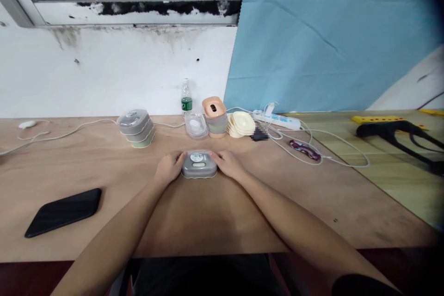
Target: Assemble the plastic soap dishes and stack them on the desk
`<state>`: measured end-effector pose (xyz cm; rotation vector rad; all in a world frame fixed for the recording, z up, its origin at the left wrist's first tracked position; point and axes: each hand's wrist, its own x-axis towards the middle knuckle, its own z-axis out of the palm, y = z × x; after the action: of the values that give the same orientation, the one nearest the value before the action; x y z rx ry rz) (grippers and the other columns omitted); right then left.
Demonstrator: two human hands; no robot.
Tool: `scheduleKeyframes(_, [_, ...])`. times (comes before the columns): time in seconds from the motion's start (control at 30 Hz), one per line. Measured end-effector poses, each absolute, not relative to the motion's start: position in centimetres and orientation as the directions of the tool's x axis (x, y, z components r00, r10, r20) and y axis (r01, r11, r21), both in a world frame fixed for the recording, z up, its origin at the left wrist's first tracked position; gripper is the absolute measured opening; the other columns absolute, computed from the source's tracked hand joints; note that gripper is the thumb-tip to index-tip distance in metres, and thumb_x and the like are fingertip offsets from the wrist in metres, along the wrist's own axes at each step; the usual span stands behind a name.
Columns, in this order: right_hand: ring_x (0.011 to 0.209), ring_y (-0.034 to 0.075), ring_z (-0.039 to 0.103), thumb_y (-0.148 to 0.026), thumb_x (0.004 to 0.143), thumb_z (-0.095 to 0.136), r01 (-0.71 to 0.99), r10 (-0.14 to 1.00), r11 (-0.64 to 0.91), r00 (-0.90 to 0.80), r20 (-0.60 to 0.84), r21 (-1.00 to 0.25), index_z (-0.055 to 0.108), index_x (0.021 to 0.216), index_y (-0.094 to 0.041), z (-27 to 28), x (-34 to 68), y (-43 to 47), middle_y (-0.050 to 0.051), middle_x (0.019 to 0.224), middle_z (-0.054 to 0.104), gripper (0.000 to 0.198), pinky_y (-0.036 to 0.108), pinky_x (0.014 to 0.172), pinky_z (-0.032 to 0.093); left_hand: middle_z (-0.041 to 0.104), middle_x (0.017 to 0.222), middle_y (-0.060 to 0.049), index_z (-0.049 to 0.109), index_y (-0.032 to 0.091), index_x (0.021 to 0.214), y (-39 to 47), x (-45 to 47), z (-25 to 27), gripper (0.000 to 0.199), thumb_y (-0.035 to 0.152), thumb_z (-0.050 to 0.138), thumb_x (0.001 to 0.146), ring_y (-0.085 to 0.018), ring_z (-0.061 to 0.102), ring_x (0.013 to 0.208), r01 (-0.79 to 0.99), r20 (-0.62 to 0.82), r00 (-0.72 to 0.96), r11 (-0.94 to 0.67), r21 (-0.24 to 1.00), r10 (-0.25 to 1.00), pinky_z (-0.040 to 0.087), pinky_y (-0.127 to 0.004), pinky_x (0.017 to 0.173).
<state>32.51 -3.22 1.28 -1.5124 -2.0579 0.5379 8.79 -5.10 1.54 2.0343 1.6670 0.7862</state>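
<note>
Small grey rounded plastic box with a clear lid and a round white label [199, 163], sitting flat on the pale plywood desk [215, 212], centred just ahead of the body. Left hand [169, 167] pressed against its left end, right hand [227, 163] against its right end; fingers [179, 157] of both curled round the sides, clasping the box between them, not lifting it.

Behind and to the left, a leaning stack of similar grey and pale green lidded boxes [137, 128]. Farther back, a clear plastic lid [196, 125], a stack of grey trays topped by a peach-coloured one [215, 117], a pile of cream-coloured trays [241, 124] and a green-labelled water bottle [186, 97]. Right of those, a white power strip [277, 120] with loose white cables [326, 148]. Black smartphone [64, 211] lying flat, well apart at the near left.

Likely risks: uneven squeeze from the two sides popping the clear lid loose or sending the smooth box skidding forward into the stacks behind; the already tilted left stack toppling if nudged; a sleeve or wrist catching the cables on any sweep to the right.
</note>
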Motion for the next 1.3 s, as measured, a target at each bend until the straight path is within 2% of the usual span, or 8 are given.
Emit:
scheduleKeyframes(0.27, [0.05, 0.011, 0.047, -0.064, 0.085, 0.04, 0.602, 0.932, 0.293, -0.353, 0.082, -0.742, 0.051, 0.056, -0.017, 1.2, 33.3, -2.7, -0.001, 0.05, 0.052, 0.057, 0.022, 0.048, 0.029, 0.071, 0.099, -0.005, 0.067, 0.023, 0.103, -5.6, 8.2, 1.9, 0.049, 0.055, 0.032, 0.092, -0.022, 0.063, 0.089, 0.693, 0.186, 0.246, -0.307, 0.652, 0.951, 0.043, -0.029, 0.075])
scheduleKeyframes(0.5, [0.039, 0.009, 0.047, -0.065, 0.077, 0.051, 0.491, 0.941, 0.164, -0.339, -0.015, -0.856, 0.046, 0.059, -0.019, 0.5, 33.5, -2.4, -0.002, 0.05, 0.055, 0.05, 0.02, 0.039, 0.029, 0.069, 0.082, -0.002, 0.065, 0.022, 0.108, -5.9, 8.0, 2.2, 0.048, 0.057, 0.039, 0.089, -0.018, 0.06, 0.072, 0.707, 0.174, 0.275, -0.321, 0.63, 0.946, 0.041, -0.027, 0.067])
scheduleKeyframes(0.73, [0.047, 0.011, 0.048, -0.064, 0.084, 0.044, 0.565, 0.936, 0.284, -0.338, 0.097, -0.775, 0.048, 0.056, -0.018, 0.2, 33.4, -2.4, -0.002, 0.048, 0.052, 0.054, 0.021, 0.046, 0.029, 0.068, 0.078, -0.001, 0.067, 0.022, 0.103, -5.8, 8.2, 2.4, 0.047, 0.056, 0.038, 0.089, -0.018, 0.059, 0.07, 0.706, 0.177, 0.261, -0.313, 0.635, 0.949, 0.04, -0.027, 0.063])
scheduleKeyframes(0.9, [0.055, 0.012, 0.052, -0.061, 0.091, 0.033, 0.568, 0.912, 0.359, -0.381, 0.15, -0.741, 0.054, 0.062, -0.017, 0.4, 33.3, -2.7, 0.0, 0.056, 0.058, 0.056, 0.022, 0.053, 0.032, 0.069, 0.097, -0.004, 0.064, 0.022, 0.111, -4.6, 6.9, 1.5, 0.045, 0.053, 0.04, 0.09, -0.019, 0.062, 0.083, 0.732, 0.2, 0.154, -0.247, 0.635, 0.968, 0.046, -0.029, 0.073])
scheduleKeyframes(1.03, [0.056, 0.012, 0.05, -0.06, 0.089, 0.04, 0.624, 0.897, 0.41, -0.409, 0.168, -0.665, 0.056, 0.065, -0.017, 0.5, 33.2, -2.9, -0.001, 0.058, 0.057, 0.052, 0.023, 0.053, 0.03, 0.062, 0.116, -0.011, 0.057, 0.018, 0.123, -3.5, 4.9, 0.9, 0.043, 0.043, 0.042, 0.091, -0.024, 0.059, 0.103, 0.825, 0.423, -0.033, -0.214, 0.522, 0.906, 0.044, -0.036, 0.092])
scheduleKeyframes(1.1, [0.057, 0.012, 0.049, -0.058, 0.088, 0.043, 0.645, 0.89, 0.432, -0.419, 0.181, -0.63, 0.057, 0.066, -0.017, 0.5, 33.2, -3.0, -0.001, 0.059, 0.056, 0.049, 0.023, 0.053, 0.029, 0.062, 0.118, -0.011, 0.057, 0.019, 0.122, -3.5, 4.4, 1.0, 0.04, 0.039, 0.039, 0.092, -0.025, 0.056, 0.11, 0.849, 0.5, -0.011, -0.256, 0.463, 0.866, 0.04, -0.039, 0.098])
scheduleKeyframes(1.23, [0.058, 0.012, 0.049, -0.055, 0.087, 0.045, 0.657, 0.889, 0.437, -0.421, 0.182, -0.614, 0.058, 0.067, -0.017, 0.4, 33.0, -3.0, -0.002, 0.06, 0.056, 0.046, 0.023, 0.053, 0.028, 0.064, 0.116, -0.008, 0.059, 0.021, 0.118, -4.5, 5.4, 1.5, 0.04, 0.046, 0.039, 0.092, -0.022, 0.059, 0.106, 0.787, 0.397, 0.174, -0.37, 0.494, 0.901, 0.044, -0.035, 0.094])
scheduleKeyframes(1.3, [0.058, 0.012, 0.048, -0.055, 0.087, 0.045, 0.654, 0.891, 0.431, -0.416, 0.179, -0.622, 0.059, 0.067, -0.016, 0.5, 33.0, -2.9, -0.002, 0.06, 0.056, 0.046, 0.023, 0.053, 0.027, 0.059, 0.125, -0.009, 0.056, 0.022, 0.121, -5.0, 6.4, 1.8, 0.05, 0.056, 0.049, 0.085, -0.025, 0.054, 0.114, 0.791, 0.387, 0.273, -0.435, 0.431, 0.881, 0.041, -0.038, 0.098])
